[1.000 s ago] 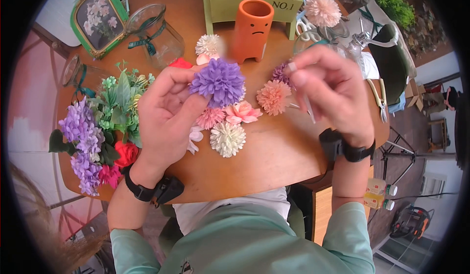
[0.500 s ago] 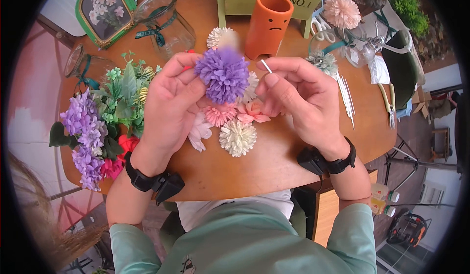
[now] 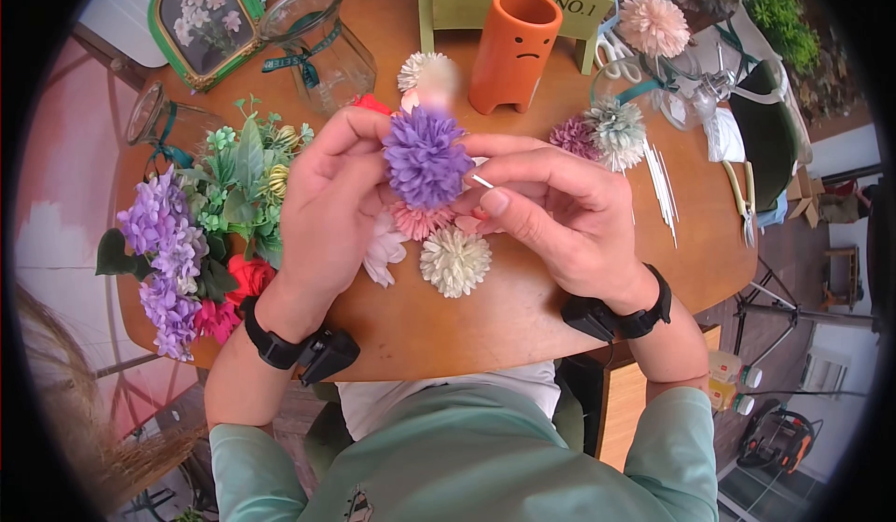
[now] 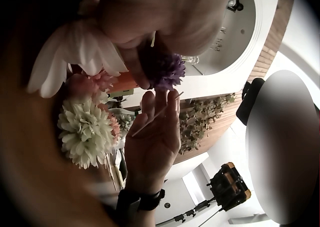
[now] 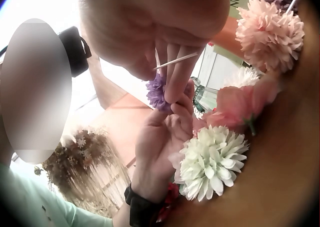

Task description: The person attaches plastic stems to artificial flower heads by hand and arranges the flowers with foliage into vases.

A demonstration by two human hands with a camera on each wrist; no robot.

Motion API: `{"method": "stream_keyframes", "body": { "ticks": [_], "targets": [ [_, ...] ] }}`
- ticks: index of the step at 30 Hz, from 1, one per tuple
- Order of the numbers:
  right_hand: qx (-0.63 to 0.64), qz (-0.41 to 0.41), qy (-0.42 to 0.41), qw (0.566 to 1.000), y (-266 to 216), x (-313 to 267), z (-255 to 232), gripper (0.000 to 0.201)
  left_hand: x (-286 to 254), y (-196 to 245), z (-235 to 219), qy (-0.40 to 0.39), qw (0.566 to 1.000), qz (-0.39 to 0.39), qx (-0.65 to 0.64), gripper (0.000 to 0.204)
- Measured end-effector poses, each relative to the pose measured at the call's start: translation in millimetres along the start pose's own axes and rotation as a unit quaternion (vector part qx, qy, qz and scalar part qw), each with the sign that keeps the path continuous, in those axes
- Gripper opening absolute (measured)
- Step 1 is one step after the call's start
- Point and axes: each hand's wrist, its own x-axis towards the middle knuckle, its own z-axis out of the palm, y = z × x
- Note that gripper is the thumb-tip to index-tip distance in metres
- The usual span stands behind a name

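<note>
Bloom (image 3: 427, 158), purple, raised above the counter (image 3: 420, 335) and pinched in the grip of my left hand (image 3: 327, 205); my right hand (image 3: 569, 223) pinches a slender white stick (image 3: 482, 181) close to the petals. Both pieces are in hand, but I judge them unjoined, the stick lying across my fingers, while the underside of the purple head is hidden. Most of the work appears left, since loose sticks (image 3: 663, 186) and a cream flower (image 3: 455, 261), with no stick visible on it, lie on the counter.
</note>
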Motion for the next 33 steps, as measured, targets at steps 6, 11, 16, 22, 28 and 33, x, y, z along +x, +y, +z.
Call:
{"method": "stream_keyframes", "body": {
  "ticks": [6, 11, 16, 22, 28, 33],
  "targets": [
    [0.017, -0.004, -0.022, 1.0, 4, 0, -2, 0.022, -3, -4, 13, -0.009, 0.998, 0.02, 0.066, 0.033],
    [-0.007, 0.039, 0.062, 0.997, -6, -1, -5, 0.021, -1, -8, 8, -0.002, 0.991, 0.047, 0.123, 0.037],
    [0.028, 0.103, 0.098, 0.989, -4, -2, -1, 0.023, -8, -3, 15, 0.016, 0.96, 0.096, 0.262, 0.039],
    [-0.017, 0.094, 0.063, 0.993, -7, -3, -2, 0.026, -7, -14, 11, 0.049, 0.889, 0.236, 0.389, 0.036],
    [0.038, 0.039, 0.08, 0.995, -2, -5, 4, 0.021, -8, -5, 8, -0.007, 0.791, 0.279, 0.544, 0.03],
    [-0.233, -0.038, 0.04, 0.971, -3, 1, -7, 0.012, -5, -5, 7, -0.039, 0.735, 0.335, 0.589, 0.033]
  ]
}}
